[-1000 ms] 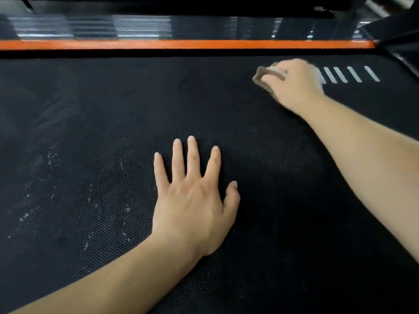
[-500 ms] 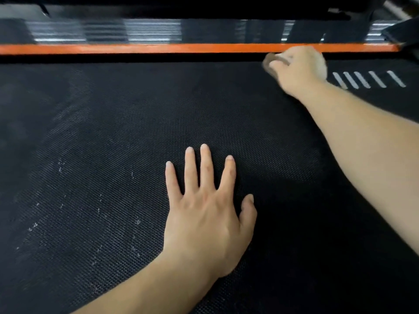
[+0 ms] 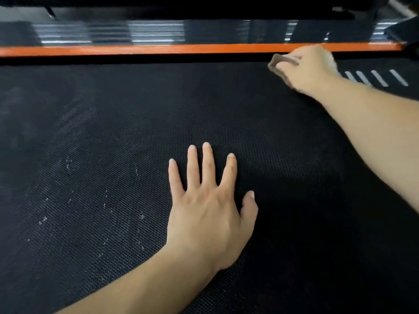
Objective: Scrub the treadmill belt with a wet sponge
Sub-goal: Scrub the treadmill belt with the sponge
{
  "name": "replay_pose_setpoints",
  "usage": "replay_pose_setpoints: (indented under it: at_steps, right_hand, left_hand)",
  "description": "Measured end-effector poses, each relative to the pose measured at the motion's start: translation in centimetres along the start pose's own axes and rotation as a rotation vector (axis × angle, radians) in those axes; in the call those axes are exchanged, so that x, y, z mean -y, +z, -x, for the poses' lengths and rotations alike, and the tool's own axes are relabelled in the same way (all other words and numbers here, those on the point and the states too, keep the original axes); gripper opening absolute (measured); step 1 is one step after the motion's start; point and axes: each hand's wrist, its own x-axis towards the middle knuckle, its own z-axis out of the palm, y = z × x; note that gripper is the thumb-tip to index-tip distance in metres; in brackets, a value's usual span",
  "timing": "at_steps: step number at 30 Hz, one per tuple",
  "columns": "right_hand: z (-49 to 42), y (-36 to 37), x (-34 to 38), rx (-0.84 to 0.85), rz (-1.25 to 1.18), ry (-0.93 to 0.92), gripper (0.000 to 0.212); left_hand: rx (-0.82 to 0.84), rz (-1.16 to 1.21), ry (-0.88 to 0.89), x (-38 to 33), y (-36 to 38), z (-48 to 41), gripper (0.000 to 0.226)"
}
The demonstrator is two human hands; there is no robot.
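The right hand [image 3: 310, 69] is gripping the sponge [image 3: 275, 64] on the far right of the treadmill belt [image 3: 95, 132], just beside the orange rail [image 3: 158, 50], while the left hand [image 3: 208, 209] is lying flat with fingers spread and released, bracing, and the scrubbing is probably calling for firm overlapping strokes toward the white specks [image 3: 68, 165] at near left.

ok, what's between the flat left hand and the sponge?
Only bare black belt: the head view shows nothing lying between the left hand and the sponge, which the right hand grips near the orange strip.
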Motion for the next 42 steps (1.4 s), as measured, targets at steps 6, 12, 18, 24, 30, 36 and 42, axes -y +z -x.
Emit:
replay_pose_setpoints:
  at_steps: [6, 12, 18, 24, 30, 36, 42]
  right_hand:
    - [1.1, -0.4, -0.9, -0.055, 0.066, -0.009, 0.021]
    - [1.6, -2.8, -3.2, -0.099, 0.086, 0.155, 0.030]
    - [5.4, -2.6, -3.2, 0.070, 0.068, -0.132, 0.022]
    - [5.7, -3.1, -3.9, -0.069, 0.091, -0.007, 0.026]
    - [8.5, -4.3, -5.2, 0.031, 0.078, -0.070, 0.027]
    - [12.4, -3.2, -3.8, 0.061, 0.039, -0.170, 0.024]
    - [11.9, -4.8, -5.0, -0.005, 0.054, -0.050, 0.022]
  left_hand:
    - [0.003, 0.003, 0.004, 0.1, 0.1, 0.1, 0.073]
    - [0.014, -0.002, 0.001, -0.1, 0.1, 0.0, 0.074]
    - [0.041, 0.002, -0.014, -0.2, -0.5, 0.0, 0.076]
    - [0.053, 0.001, -0.021, -0.3, -0.7, 0.0, 0.076]
    - [0.061, -0.004, -0.034, -0.3, -0.7, 0.0, 0.077]
    - [0.065, -0.005, -0.042, -0.3, -0.5, 0.0, 0.077]
    - [0.060, -0.004, -0.045, -0.4, -0.4, -0.1, 0.077]
